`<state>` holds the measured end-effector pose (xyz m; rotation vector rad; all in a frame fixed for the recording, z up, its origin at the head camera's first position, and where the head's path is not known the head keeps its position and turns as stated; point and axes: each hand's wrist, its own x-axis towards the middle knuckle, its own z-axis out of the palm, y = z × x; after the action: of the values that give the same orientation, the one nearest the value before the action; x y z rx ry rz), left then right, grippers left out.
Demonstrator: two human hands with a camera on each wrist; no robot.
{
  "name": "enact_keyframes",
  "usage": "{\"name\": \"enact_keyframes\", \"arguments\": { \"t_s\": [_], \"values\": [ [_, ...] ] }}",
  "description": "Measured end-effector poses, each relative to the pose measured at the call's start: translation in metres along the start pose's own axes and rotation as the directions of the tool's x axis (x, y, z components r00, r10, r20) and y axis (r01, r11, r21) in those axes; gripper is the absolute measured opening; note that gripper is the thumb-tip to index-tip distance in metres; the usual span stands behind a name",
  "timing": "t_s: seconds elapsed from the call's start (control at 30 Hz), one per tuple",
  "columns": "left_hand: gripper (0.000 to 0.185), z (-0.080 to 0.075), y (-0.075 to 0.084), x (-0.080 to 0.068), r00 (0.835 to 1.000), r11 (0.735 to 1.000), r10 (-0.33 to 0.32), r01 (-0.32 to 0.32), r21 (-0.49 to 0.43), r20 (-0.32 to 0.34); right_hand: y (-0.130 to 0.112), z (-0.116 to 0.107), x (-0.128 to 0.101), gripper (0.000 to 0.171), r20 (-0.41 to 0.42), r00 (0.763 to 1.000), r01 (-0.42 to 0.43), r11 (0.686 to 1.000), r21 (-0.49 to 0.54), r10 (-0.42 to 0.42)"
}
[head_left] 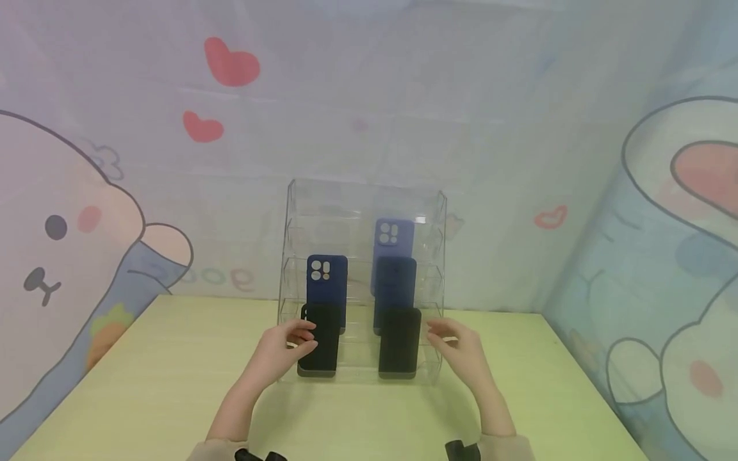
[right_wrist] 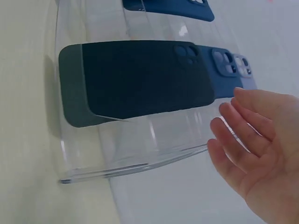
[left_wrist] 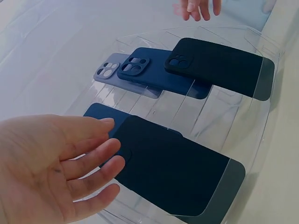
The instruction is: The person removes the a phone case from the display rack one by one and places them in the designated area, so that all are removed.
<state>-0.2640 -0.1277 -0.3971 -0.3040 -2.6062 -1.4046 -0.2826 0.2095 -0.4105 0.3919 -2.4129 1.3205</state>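
Note:
A clear tiered display stand [head_left: 361,378] holds several phone cases. In its front tier are a black phone case [head_left: 318,342] on the left and another black phone case [head_left: 400,342] on the right. Behind them stand a dark blue phone case [head_left: 327,282] and a second dark blue case [head_left: 394,285]; a light purple-blue case [head_left: 393,237] is higher at the right. My left hand [head_left: 284,349] hovers by the left black case, fingers relaxed; whether they touch it I cannot tell. Loosely bent, my right hand [right_wrist: 261,135] is just outside the right black case, holding nothing.
The stand rests on a pale yellow-green table [head_left: 173,384]. A cloth backdrop [head_left: 490,128] with hearts and cartoon animals hangs behind and along the sides. Dark wrist straps [head_left: 463,451] show at the sleeves near the bottom.

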Motion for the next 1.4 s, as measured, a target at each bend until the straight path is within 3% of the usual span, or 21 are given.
{"name": "enact_keyframes", "arguments": {
  "t_s": [0.23, 0.4, 0.6, 0.8, 1.1, 1.4],
  "values": [
    [0.029, 0.000, -0.003, 0.006, 0.993, 0.998, 0.007, -0.015, -0.067, -0.116, 0.021, 0.004, -0.001, 0.020, -0.087, 0.987, -0.126, 0.985, 0.118, 0.136],
    [0.027, 0.000, -0.005, 0.007, 0.981, 0.991, -0.006, -0.020, -0.133, -0.193, 0.030, 0.004, -0.006, 0.022, -0.080, 0.979, -0.172, 0.969, 0.179, 0.188],
    [0.027, 0.007, -0.012, 0.012, 0.956, 0.984, -0.057, 0.006, -0.178, -0.286, 0.039, 0.003, -0.011, 0.028, -0.054, 0.967, -0.232, 0.946, 0.228, 0.250],
    [0.026, 0.008, -0.014, 0.022, 0.930, 0.987, -0.047, -0.012, -0.158, -0.365, 0.046, 0.005, -0.010, 0.031, -0.027, 0.956, -0.273, 0.917, 0.291, 0.293],
    [0.026, 0.010, -0.020, 0.033, 0.918, 0.995, 0.014, -0.052, -0.085, -0.395, 0.057, 0.011, -0.011, 0.037, 0.006, 0.956, -0.280, 0.902, 0.329, 0.295],
    [0.032, 0.010, -0.021, 0.041, 0.947, 0.998, 0.026, -0.043, -0.048, -0.319, 0.062, 0.016, -0.010, 0.039, 0.027, 0.952, -0.290, 0.875, 0.388, 0.304]
  ]
}}
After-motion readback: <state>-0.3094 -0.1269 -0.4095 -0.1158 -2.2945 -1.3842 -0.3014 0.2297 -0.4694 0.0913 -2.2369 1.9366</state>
